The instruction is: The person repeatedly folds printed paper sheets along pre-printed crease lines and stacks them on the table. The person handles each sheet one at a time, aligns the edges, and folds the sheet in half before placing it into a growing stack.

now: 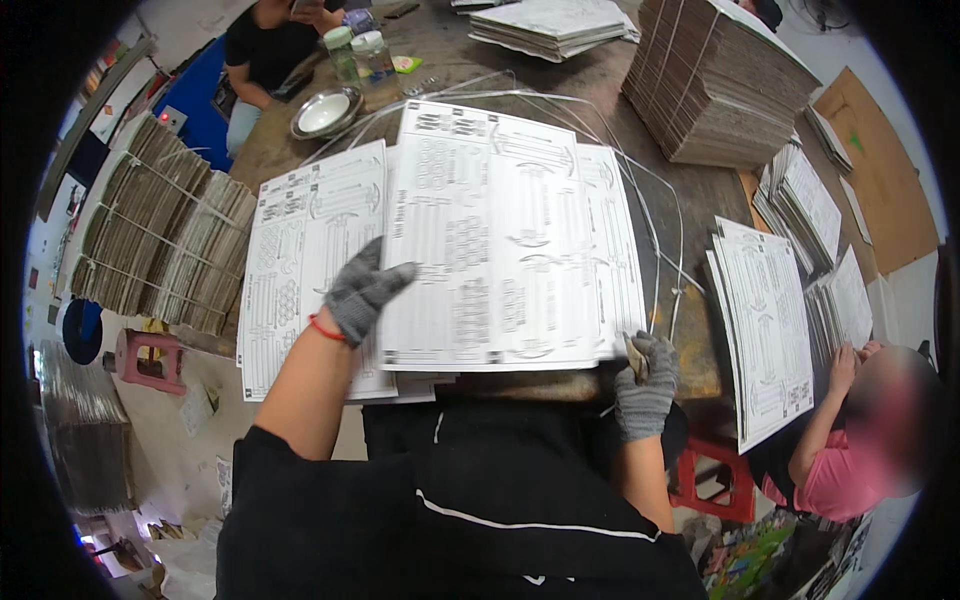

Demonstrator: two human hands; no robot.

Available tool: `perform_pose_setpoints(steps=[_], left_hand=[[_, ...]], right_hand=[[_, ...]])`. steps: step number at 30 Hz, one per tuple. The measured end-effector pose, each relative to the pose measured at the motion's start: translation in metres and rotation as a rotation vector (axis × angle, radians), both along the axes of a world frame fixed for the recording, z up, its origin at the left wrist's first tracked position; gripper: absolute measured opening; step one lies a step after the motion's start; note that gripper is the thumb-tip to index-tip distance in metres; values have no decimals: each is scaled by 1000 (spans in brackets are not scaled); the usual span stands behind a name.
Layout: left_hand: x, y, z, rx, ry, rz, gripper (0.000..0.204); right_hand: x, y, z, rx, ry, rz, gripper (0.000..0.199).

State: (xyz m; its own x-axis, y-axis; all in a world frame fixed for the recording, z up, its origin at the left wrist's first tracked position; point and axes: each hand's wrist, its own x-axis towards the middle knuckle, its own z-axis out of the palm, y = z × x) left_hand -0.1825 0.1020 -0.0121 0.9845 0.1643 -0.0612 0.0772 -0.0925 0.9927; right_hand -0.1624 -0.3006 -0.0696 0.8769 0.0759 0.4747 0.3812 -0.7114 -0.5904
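In front of me a large white printed sheet (520, 240) with line drawings lies over more printed sheets, slightly blurred. My left hand (362, 292), in a grey glove with a red band at the wrist, rests at its left edge. The fingers of that hand are apart, above a left-hand pile of similar sheets (300, 260). My right hand (647, 388), also gloved in grey, is at the lower right corner of the sheets. Its fingers are curled together around something small and tan that I cannot make out.
Tied bundles of board (165, 225) stand at left and a tall tied stack (715, 85) at back right. White strapping (655, 240) loops across the table. A bowl (325, 113) and jars (372, 55) stand far left. A person in pink (835, 475) handles sheets at right; another sits far left.
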Motion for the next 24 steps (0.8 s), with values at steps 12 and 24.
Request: perform_pose_setpoints(steps=[12, 24], left_hand=[[-105, 179, -24, 1042, 629, 538, 67], [79, -40, 26, 1183, -218, -183, 57]], right_hand=[[18, 46, 10, 439, 351, 231, 32], [44, 72, -20, 114, 296, 192, 35]])
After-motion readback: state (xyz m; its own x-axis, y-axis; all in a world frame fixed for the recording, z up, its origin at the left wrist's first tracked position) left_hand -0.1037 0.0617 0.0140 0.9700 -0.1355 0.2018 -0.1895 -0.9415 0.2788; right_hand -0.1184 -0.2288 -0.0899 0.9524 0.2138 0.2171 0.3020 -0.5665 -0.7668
